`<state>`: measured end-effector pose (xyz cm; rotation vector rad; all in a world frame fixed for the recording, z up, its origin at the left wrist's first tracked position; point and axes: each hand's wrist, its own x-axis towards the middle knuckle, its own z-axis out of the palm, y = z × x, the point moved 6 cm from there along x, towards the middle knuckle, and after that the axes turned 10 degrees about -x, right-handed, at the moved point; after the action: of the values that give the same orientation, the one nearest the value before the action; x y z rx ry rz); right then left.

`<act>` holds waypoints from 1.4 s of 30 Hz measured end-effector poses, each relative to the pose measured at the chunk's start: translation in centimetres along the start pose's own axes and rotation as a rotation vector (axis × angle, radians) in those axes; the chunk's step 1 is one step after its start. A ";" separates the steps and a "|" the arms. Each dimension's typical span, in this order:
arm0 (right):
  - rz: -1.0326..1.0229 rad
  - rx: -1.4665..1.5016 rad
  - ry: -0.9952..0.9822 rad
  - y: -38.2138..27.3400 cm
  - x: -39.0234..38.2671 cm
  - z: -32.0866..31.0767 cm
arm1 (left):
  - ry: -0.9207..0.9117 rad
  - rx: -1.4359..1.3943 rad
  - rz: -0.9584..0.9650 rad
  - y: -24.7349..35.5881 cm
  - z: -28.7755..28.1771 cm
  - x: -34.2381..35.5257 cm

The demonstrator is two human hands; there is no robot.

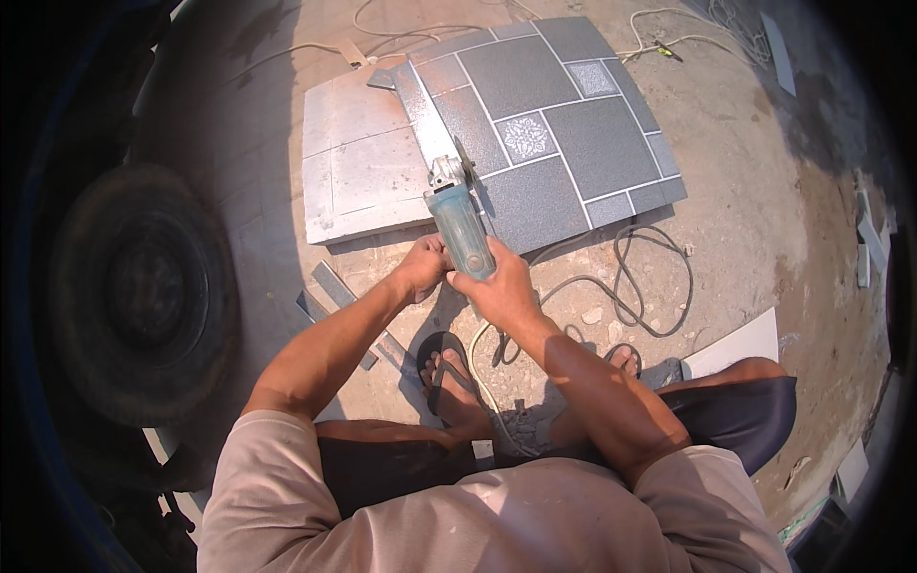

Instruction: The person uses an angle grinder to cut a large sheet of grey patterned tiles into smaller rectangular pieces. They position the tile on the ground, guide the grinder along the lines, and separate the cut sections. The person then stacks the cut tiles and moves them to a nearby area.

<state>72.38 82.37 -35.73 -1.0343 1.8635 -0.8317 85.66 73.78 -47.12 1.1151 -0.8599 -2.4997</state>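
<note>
I hold a blue-green angle grinder (458, 222) with its metal head pointing away from me. My right hand (501, 286) is wrapped round the rear of its body. Curled against the left side of the tool are the fingers of my left hand (421, 269), their tips partly hidden. The thin cutting disc (469, 170) shows nearly edge-on at the right of the head. Beneath lies a grey patterned tile (535, 205) with white lines and flower squares. A narrow strip (427, 119) runs along its left part, beside a pale plain slab (358, 181).
A dark cord (621, 286) loops on the dusty concrete to the right. Cut strips (334, 286) lie left of my feet. A wheel (148, 291) stands at far left. Pale cables (702, 38) tangle at the far right, and a white offcut (740, 346) lies near my right knee.
</note>
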 end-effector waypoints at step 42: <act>-0.018 0.292 0.274 -2.8 -1.1 -11.2 | 0.908 0.161 -0.046 -15.0 -19.2 -20.7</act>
<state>63.73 83.76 -28.12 -0.7846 1.8840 -1.2662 113.69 87.32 -54.39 2.0652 -0.7389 -1.6308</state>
